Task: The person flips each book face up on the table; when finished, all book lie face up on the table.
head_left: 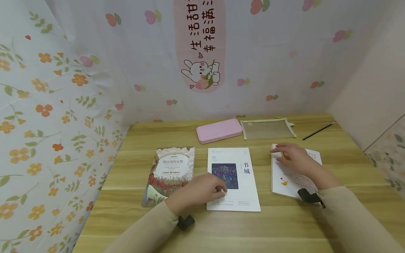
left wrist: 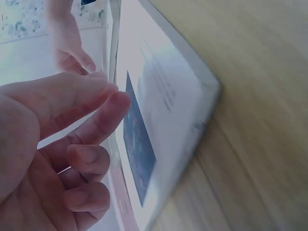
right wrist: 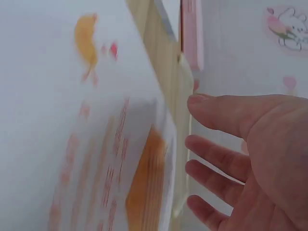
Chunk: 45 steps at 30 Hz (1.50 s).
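Observation:
My left hand [head_left: 204,189] hovers over the lower left part of a white magazine [head_left: 246,196] with a dark blue picture on its cover. In the left wrist view, its thumb and forefinger come close together with nothing between them; the other fingers curl loosely. To its left lies a paperback [head_left: 172,168] with a flowery cover, partly hidden by the forearm. Over a white book [head_left: 294,182] with orange drawings on the right is my right hand [head_left: 292,160]. Its fingers are spread and relaxed in the right wrist view, apart from the book's cover and holding nothing.
A pink pencil case [head_left: 219,130] lies at the back of the wooden table [head_left: 126,225], beside a flat mesh zip pouch [head_left: 267,129]. Further right is a dark pen or pencil [head_left: 317,131]. Printed cloth [head_left: 152,63] hangs behind the table and on its left side.

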{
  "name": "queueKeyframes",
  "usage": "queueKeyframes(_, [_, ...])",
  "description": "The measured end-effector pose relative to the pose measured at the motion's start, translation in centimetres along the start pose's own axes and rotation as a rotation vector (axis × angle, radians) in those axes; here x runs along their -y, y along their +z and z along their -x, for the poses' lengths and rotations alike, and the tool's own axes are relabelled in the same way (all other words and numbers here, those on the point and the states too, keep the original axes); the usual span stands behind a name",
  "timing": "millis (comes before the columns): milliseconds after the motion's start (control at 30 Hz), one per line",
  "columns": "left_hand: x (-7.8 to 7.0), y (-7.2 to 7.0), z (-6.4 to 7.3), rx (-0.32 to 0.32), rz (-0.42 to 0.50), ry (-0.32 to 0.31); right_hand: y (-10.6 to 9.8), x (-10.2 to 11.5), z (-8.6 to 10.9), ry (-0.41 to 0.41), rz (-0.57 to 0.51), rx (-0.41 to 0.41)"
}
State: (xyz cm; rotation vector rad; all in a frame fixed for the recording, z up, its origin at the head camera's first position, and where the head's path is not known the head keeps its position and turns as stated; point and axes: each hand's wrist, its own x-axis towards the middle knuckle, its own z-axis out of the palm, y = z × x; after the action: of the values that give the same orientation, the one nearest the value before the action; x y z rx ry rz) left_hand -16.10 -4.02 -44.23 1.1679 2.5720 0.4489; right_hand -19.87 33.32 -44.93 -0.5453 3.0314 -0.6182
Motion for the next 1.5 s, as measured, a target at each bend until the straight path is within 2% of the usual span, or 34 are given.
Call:
queueKeyframes(167, [-0.8,-0.6,-2.1,-0.019,-0.058,0.050,-1.3,-3.0,1.0,0.008,-0.020,-0.007])
queueKeyframes(333, [-1.6,-0.7,-4.0,-0.044,-0.104,0.077,-2.1,-5.8,2.1,0.090,-0.024,-0.035])
queueKeyframes(600, [-3.7,0.9,-6.8,-0.026,-0.127,0.086,-2.1,-9.7,4.4,0.147,0.066,-0.090])
queueKeyframes(733, [-4.9,1.7,-8.4,-0.042,-0.168,0.088,-1.9,-11.2,4.7,0.132,0.089,-0.117])
queueKeyframes(867, [-6.1,2.6,-9.7,-0.025,-0.172,0.101,-1.8,-12.2,5.1,0.111,0.062,-0.133])
queueKeyframes(1000, [-7.2,3.0,-10.5,0.001,-0.140,0.086,-2.0,-13.0,5.5,0.097,0.015,-0.123])
queueKeyframes(1267, [-8.0,3.9,-11.6,0.001,-0.129,0.058,-1.7,-13.6,6.5,0.019,0.095,-0.177])
queueKeyframes(1500, [-8.5,4.4,-11.9,0.026,-0.215,0.070,-1.3,-14.1,7.3,0.056,0.019,-0.178])
